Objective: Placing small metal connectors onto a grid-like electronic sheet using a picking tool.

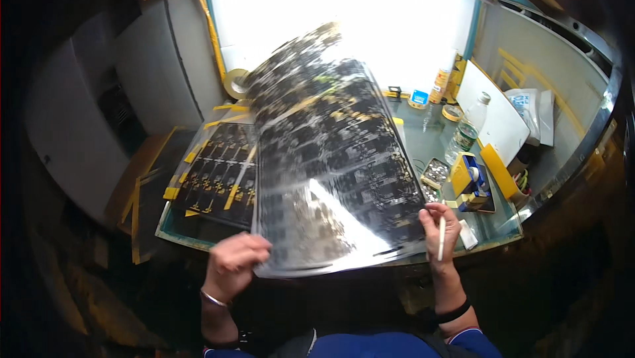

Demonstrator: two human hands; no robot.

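Note:
A large clear film sheet (331,159) printed with dark circuit-like patterns is raised over the glass-topped table. It tilts up and away from me, its far part curled and blurred by motion. My left hand (235,262) is closed on the near left corner. On the near right edge, my right hand (444,229) pinches the sheet between thumb and fingers. A thin white stick (441,239), perhaps a pen, is also tucked in my right hand. Behind the raised sheet, to the left, another dark patterned sheet (215,176) lies on the table with yellow tape along its edges.
A bright light panel (403,14) stands at the back. Along the right are a clear bottle (466,130), a yellow and blue box (468,179), a tray of small parts (434,174) and a white board (493,107). A tape roll (235,83) stands at the back left.

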